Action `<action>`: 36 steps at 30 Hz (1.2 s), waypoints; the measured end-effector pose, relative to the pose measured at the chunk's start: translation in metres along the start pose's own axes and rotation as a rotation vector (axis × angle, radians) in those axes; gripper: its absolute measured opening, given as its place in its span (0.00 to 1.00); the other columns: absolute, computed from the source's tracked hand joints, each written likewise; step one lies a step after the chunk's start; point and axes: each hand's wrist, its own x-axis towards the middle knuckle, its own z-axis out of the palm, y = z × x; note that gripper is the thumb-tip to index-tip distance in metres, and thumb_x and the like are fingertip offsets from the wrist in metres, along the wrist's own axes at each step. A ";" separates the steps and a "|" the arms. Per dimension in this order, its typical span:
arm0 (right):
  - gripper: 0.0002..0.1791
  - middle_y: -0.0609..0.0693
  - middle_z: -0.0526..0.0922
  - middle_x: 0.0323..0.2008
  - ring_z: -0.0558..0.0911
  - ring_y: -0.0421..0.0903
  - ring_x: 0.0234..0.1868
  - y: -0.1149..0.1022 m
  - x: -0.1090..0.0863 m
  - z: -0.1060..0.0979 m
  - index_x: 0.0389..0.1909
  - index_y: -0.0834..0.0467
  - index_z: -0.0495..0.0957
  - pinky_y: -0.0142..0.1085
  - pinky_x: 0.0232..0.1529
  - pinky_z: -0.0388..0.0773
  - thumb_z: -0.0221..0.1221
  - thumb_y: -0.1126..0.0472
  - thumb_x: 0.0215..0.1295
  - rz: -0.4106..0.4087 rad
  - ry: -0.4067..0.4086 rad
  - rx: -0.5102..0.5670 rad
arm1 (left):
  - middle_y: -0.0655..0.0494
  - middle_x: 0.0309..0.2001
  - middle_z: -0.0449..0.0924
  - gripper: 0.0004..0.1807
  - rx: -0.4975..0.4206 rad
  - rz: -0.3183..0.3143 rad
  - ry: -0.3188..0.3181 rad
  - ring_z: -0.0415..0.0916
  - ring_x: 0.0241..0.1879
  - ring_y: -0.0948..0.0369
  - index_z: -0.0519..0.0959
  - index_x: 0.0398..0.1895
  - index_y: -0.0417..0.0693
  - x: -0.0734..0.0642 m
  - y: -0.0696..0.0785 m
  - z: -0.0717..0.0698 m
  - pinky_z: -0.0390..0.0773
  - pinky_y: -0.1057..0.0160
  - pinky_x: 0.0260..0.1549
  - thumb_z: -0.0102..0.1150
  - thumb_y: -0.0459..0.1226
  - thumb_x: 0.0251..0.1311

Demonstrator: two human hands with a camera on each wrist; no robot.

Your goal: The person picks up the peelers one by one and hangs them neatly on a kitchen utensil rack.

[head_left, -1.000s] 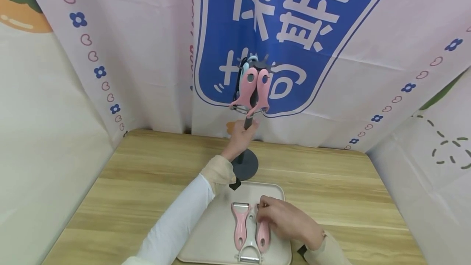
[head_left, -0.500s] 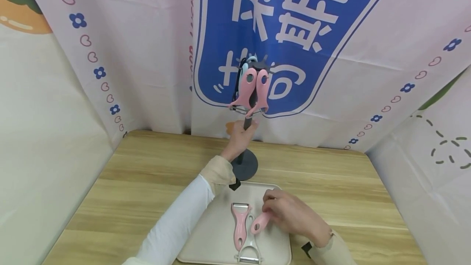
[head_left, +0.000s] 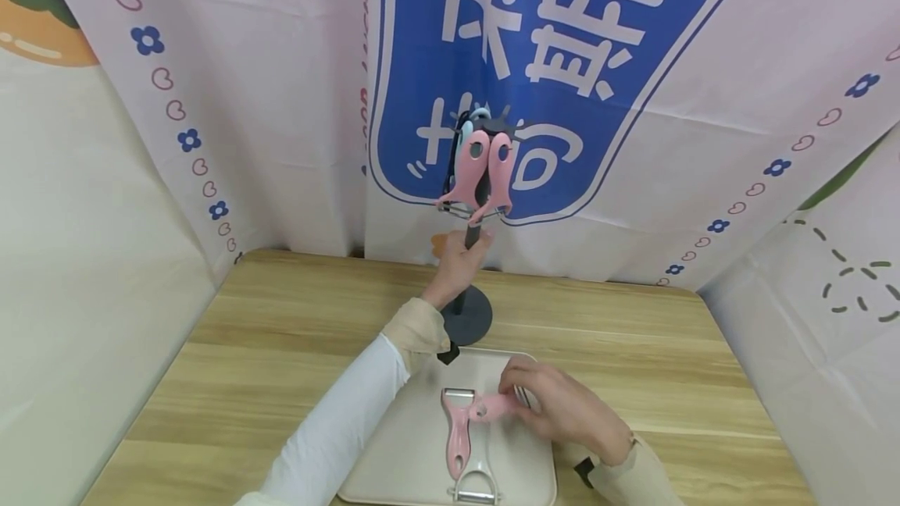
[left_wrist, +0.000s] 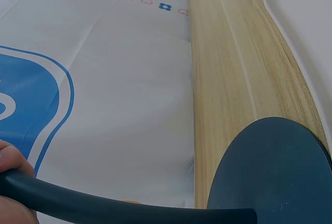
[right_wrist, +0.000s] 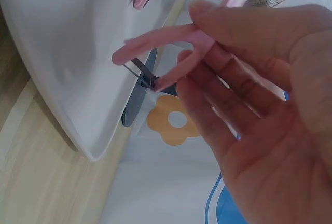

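My left forearm (head_left: 344, 412) slants over the left side of the tray (head_left: 408, 455), between me and the stand. The stand's round dark base (head_left: 473, 322) sits on the wooden table (head_left: 633, 350) just past the tray's far edge, and my left hand (head_left: 460, 260) is wrapped around its pole (head_left: 473, 237). Above that grip, two pink peelers (head_left: 469, 174) hang side by side from the hooks (head_left: 519, 128), with a light blue thing (head_left: 466, 135) and something black partly hidden behind them. A printed cloth (head_left: 316, 100) hangs behind it all.

On the tray, a second pink peeler (head_left: 458, 436) lies with its blade away from me and its handle toward me. Beside it the white peeler (head_left: 479, 457) lies the other way round, blade toward me, its far end covered from view.

My right hand (head_left: 562, 412) pinches the pink peeler (head_left: 494, 406) between thumb and fingers near its head, over the tray's right half. Its long axis runs crosswise, nearly level: the holed handle end points left, the blade end right. That handle end overlaps the second pink peeler's head in view; I can't tell whether they touch.
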 end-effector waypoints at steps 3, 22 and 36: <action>0.12 0.38 0.83 0.44 0.81 0.34 0.44 0.000 0.000 -0.002 0.43 0.51 0.85 0.35 0.50 0.84 0.72 0.68 0.63 0.003 0.038 -0.007 | 0.63 0.12 0.57 0.28 -0.002 0.004 -0.005 0.52 0.12 0.62 0.65 0.16 0.51 0.000 0.001 0.000 0.54 0.63 0.16 0.51 0.42 0.82; 0.21 0.54 0.88 0.45 0.86 0.45 0.38 -0.008 0.031 -0.052 0.52 0.63 0.88 0.28 0.49 0.82 0.73 0.75 0.55 -0.235 0.535 0.135 | 0.64 0.11 0.55 0.30 -0.012 0.034 0.000 0.49 0.10 0.62 0.62 0.14 0.51 0.003 0.000 0.000 0.54 0.63 0.15 0.51 0.42 0.82; 0.22 0.63 0.89 0.42 0.88 0.50 0.40 -0.022 0.052 -0.078 0.47 0.68 0.89 0.28 0.49 0.84 0.74 0.80 0.47 -0.295 0.877 0.170 | 0.64 0.12 0.57 0.28 -0.028 0.009 0.007 0.51 0.11 0.64 0.64 0.16 0.52 0.001 -0.002 0.000 0.55 0.63 0.15 0.52 0.45 0.81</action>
